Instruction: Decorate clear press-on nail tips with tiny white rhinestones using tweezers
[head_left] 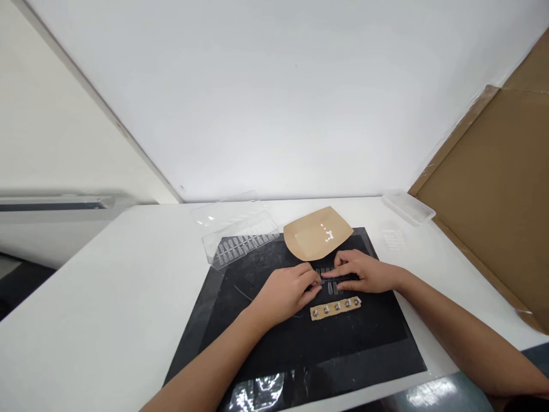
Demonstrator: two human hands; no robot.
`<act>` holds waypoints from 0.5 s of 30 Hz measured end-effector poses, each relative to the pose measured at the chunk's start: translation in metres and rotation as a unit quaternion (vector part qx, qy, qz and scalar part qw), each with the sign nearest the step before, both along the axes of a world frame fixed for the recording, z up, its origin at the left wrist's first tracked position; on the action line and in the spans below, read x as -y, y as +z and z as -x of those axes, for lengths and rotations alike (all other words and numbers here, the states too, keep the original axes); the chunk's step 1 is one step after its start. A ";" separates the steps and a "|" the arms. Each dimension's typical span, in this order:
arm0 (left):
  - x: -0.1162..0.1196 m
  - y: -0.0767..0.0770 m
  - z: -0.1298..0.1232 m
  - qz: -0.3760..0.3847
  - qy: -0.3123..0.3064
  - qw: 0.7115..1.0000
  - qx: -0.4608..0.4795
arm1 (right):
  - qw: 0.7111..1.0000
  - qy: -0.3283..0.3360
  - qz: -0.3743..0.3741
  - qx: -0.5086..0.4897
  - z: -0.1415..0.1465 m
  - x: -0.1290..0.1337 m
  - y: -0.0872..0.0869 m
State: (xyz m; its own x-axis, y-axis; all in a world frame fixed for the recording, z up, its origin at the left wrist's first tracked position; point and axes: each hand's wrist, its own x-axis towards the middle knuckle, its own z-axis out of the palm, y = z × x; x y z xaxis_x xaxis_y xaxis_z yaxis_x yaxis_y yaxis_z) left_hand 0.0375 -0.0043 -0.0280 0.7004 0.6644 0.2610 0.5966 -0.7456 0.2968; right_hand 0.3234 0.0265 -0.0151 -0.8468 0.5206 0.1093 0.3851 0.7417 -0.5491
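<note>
From here, the dark strip (341, 278) runs roughly left to right across my view, tilted slightly, over the black mat (309, 349), with its left end pointing at the left hand (285, 294). The fingertips of that hand and the right hand (364, 273) pinch it narrowly. Just below lies a studded wooden bar (335, 309); beyond are a kraft paper tray (306, 237) and a clear case of false nails (240, 243).
</note>
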 end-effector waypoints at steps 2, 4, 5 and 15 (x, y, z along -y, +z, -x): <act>0.000 -0.001 0.000 -0.003 -0.004 1.000 -0.003 | 1.000 -0.001 0.002 -0.001 0.000 0.000 0.000; 0.000 -0.002 -0.001 -0.007 -0.008 1.000 -0.007 | 1.000 -0.002 0.007 -0.003 0.000 0.000 0.000; 0.000 -0.002 -0.001 -0.009 -0.009 1.000 -0.008 | 1.000 -0.004 0.007 -0.003 0.001 0.000 0.001; 0.002 0.002 0.003 -0.021 -0.033 0.999 0.010 | 1.000 -0.004 0.000 0.009 0.000 0.000 0.003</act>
